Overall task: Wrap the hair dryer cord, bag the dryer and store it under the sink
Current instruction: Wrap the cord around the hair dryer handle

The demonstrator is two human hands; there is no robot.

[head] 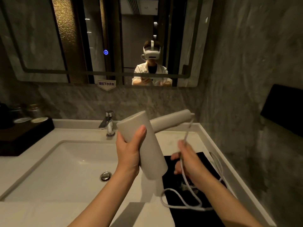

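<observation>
A pale grey hair dryer is held in the air over the counter, barrel tilted, handle pointing up to the right. My left hand grips the barrel from the left. My right hand is closed on the white cord a little below where it leaves the handle's end. The rest of the cord hangs down and lies in loose loops on a black bag flat on the counter at the right.
A white sink basin with a chrome faucet lies to the left. A dark tray with cups stands at the back left. The marble wall rises close on the right. A mirror hangs behind.
</observation>
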